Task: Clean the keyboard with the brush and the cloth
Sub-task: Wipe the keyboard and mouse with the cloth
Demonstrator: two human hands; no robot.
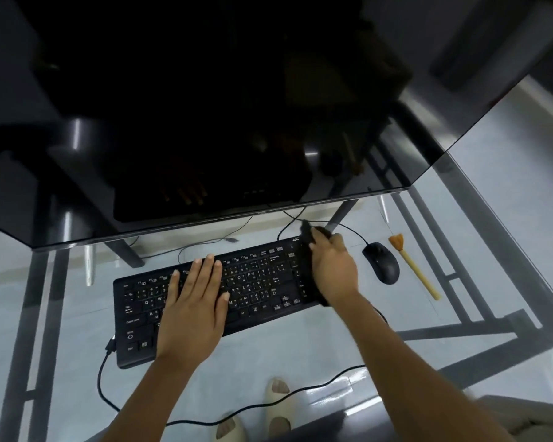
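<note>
A black keyboard (pixel 256 282) lies tilted on the glass desk. My left hand (pixel 193 301) lies flat on its left half, fingers straight, pressing the keys. Over the keyboard's right end, my right hand (pixel 331 266) holds a dark cloth (pixel 307 260) against the number pad; the cloth is bunched under the fingers and partly hidden by the hand. A brush (pixel 415 269) with a pale wooden handle and orange bristles lies on the glass, right of the mouse, apart from both hands.
A black mouse (pixel 382 262) sits between the keyboard and the brush. A large dark monitor (pixel 205 122) looms over the far side of the glass desk (pixel 460 314). Cables (pixel 268 406) run under and around the keyboard. Feet in sandals show through the glass.
</note>
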